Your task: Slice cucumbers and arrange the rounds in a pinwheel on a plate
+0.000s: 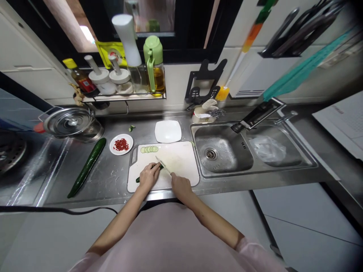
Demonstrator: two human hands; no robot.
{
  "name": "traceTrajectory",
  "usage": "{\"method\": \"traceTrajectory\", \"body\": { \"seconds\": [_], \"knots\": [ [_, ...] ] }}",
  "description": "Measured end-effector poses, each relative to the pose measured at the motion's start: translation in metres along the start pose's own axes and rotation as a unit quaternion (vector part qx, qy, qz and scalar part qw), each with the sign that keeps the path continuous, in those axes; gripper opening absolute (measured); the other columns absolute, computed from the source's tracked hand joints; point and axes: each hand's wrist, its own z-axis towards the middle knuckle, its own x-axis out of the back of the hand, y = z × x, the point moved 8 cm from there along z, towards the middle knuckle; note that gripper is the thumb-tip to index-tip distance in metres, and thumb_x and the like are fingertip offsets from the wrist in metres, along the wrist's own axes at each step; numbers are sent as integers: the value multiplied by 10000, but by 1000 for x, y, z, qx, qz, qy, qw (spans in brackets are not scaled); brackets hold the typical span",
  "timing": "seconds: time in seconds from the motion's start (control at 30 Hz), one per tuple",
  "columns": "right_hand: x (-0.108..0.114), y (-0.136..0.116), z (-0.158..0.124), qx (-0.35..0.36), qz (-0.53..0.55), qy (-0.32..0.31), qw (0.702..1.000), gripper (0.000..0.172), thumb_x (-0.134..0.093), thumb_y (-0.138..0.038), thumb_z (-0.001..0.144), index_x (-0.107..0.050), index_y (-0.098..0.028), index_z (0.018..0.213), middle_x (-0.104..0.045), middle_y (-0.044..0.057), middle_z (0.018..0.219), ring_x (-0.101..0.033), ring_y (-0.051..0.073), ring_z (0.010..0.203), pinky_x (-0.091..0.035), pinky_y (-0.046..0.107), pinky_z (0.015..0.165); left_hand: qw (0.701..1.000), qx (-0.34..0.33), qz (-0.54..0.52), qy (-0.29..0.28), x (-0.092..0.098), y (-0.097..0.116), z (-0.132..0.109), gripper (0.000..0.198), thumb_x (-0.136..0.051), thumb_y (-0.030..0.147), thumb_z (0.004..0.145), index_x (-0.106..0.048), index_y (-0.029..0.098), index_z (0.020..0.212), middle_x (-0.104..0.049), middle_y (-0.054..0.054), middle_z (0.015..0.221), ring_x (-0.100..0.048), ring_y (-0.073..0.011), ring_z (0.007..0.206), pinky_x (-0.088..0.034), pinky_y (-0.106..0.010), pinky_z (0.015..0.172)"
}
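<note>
On the white cutting board (185,158) lies a dark green cucumber piece (137,180), mostly covered by my left hand (149,176), whose fingers press down on it. My right hand (181,185) grips the handle of a knife (164,166). The blade slants up and left, beside the cucumber's right end and close to my left fingertips. A row of pale cucumber slices (149,149) overlaps along the board's upper left. Just behind the board sits a white square plate (168,131) with nothing on it.
A whole cucumber (87,168) and a plate of chopped red pieces (121,144) lie to the left. A lidded steel pot (74,124) stands behind them. The double sink (224,151) with a black faucet (252,117) is right; a condiment shelf (124,97) hangs above.
</note>
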Motion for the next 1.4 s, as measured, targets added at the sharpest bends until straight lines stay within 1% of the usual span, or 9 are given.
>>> {"method": "traceTrajectory", "body": {
  "seconds": [0.3,0.47,0.67,0.73,0.8,1.0,1.17,1.4],
  "knots": [
    [-2,-1,7,9,11,-22,1000,304,-291,-115,948,-507,-160,1156,-705,131,899,-689,247,910,-475,312,745,1000,-8,4,2,-1,1,0,372,-409,386,961,-595,355,1282,-624,-39,1186,-587,-188,1029,-459,-272,837],
    [-2,-2,11,1,14,-42,999,296,-307,-114,942,-501,-161,1161,-705,137,935,-686,244,929,-482,325,760,1000,-26,4,8,-3,0,-1,367,-425,368,958,-596,355,1282,-626,-37,1188,-582,-183,1034,-462,-272,856],
    [-5,-2,14,2,12,-48,999,304,-313,-104,926,-508,-159,1153,-703,142,933,-685,254,933,-488,337,755,996,-72,-1,53,-1,1,-1,349,-456,350,951,-615,329,1260,-643,-38,1140,-586,-180,997,-471,-277,826],
    [-4,-3,15,6,20,-43,999,306,-325,-92,912,-515,-154,1144,-702,144,938,-684,259,932,-487,340,751,995,-79,-2,59,0,2,-1,346,-462,342,949,-615,327,1260,-645,-36,1131,-588,-178,983,-473,-277,814],
    [-3,-4,16,6,28,-39,999,307,-325,-88,907,-523,-151,1133,-701,148,944,-683,259,932,-485,339,748,995,-81,-3,59,0,2,-1,342,-467,344,947,-619,329,1253,-645,-36,1125,-589,-176,977,-474,-277,809],
    [-5,-3,13,-4,29,-53,998,304,-314,-98,919,-525,-145,1133,-700,146,932,-680,262,935,-476,335,745,996,-75,-8,52,-1,0,-1,343,-467,343,947,-619,335,1254,-640,-38,1124,-585,-175,985,-476,-278,816],
    [-5,-2,18,1,37,-50,998,284,-353,-81,896,-533,-146,1106,-698,143,951,-679,247,942,-468,314,746,996,-79,-13,41,-2,-1,1,345,-461,358,949,-617,337,1257,-638,-35,1118,-582,-173,987,-475,-273,815],
    [-8,3,18,2,37,-55,998,300,-344,-107,904,-540,-144,1128,-699,146,943,-677,260,944,-471,327,748,995,-86,-15,44,1,0,1,345,-458,352,951,-616,334,1258,-638,-32,1119,-584,-168,962,-475,-270,788]
  ]
}}
